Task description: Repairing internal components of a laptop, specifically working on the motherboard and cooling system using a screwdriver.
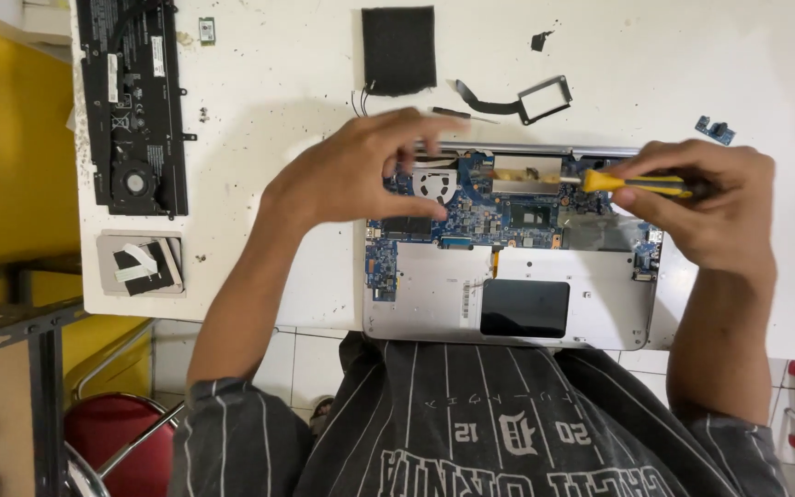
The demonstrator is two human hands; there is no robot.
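An opened silver laptop (508, 304) lies flat at the bench's near edge, its blue circuit board (480, 216) bared. A yellow-handled screwdriver (632, 183) lies level above the board, tip pointing left.

right hand (710, 216): grips screwdriver (641, 184) | left hand (361, 166): over motherboard (499, 216) (perhaps touching)

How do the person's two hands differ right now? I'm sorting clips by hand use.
The right hand grips a yellow-handled screwdriver, laid sideways with its tip toward the circuit board; the left hand holds no tool that I can see. The left hand's fingers pinch together above the board's fan end, while the right hand's curl round the handle. Both hover over the opened laptop.
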